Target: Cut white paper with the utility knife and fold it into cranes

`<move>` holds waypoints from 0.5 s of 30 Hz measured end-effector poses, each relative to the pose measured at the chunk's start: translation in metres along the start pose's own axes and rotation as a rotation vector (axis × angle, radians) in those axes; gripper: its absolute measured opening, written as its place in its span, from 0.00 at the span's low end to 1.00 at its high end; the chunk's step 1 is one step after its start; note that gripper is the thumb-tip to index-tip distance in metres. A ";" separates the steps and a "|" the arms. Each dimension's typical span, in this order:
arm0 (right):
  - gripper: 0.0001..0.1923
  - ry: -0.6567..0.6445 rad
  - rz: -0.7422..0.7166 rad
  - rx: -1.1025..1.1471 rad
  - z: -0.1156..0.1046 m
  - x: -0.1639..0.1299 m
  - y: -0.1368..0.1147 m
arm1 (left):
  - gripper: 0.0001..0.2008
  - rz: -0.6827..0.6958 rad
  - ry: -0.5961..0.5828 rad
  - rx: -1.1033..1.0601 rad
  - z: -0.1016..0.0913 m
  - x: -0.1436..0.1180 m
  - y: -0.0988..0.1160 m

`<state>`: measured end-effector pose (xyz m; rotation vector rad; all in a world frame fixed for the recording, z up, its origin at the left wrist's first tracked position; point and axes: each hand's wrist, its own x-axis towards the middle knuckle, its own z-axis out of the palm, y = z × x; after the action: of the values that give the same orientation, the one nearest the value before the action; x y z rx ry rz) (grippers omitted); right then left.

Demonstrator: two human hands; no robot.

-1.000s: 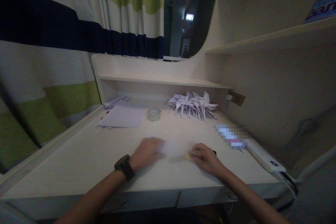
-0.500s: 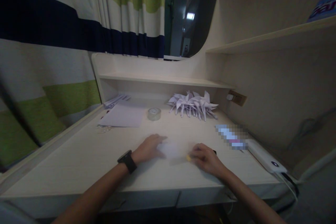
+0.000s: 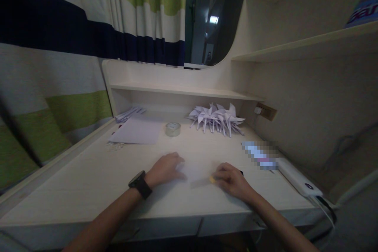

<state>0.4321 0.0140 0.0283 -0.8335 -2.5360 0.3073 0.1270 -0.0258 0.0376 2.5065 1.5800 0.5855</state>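
Observation:
A small pale sheet of paper lies flat on the light wooden desk, between my two hands. My left hand, with a black watch on the wrist, rests palm down on the paper's left edge. My right hand presses on the paper's right edge with fingers curled. A small yellow thing and a dark thing peek out from under the right hand; what they are is unclear.
At the back lie several folded white paper cranes, a roll of clear tape, a stack of white sheets and folded strips. A white power bank with cable sits at right. A striped curtain hangs on the left.
My left hand's fingers stretched out over the paper half a second ago and have drawn back a little. The right hand has stayed in place.

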 end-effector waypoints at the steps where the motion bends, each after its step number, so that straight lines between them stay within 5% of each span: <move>1: 0.11 -0.006 -0.002 -0.004 0.000 0.000 0.000 | 0.27 -0.007 -0.016 0.021 -0.001 -0.001 0.002; 10: 0.11 -0.009 -0.001 0.021 0.001 0.000 0.002 | 0.29 -0.139 -0.093 -0.083 0.006 0.005 -0.002; 15: 0.10 -0.020 -0.007 0.033 0.000 0.000 0.002 | 0.19 -0.082 -0.126 -0.118 0.003 0.016 -0.008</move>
<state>0.4331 0.0151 0.0278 -0.8125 -2.5449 0.3552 0.1276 -0.0077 0.0365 2.3327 1.5472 0.4845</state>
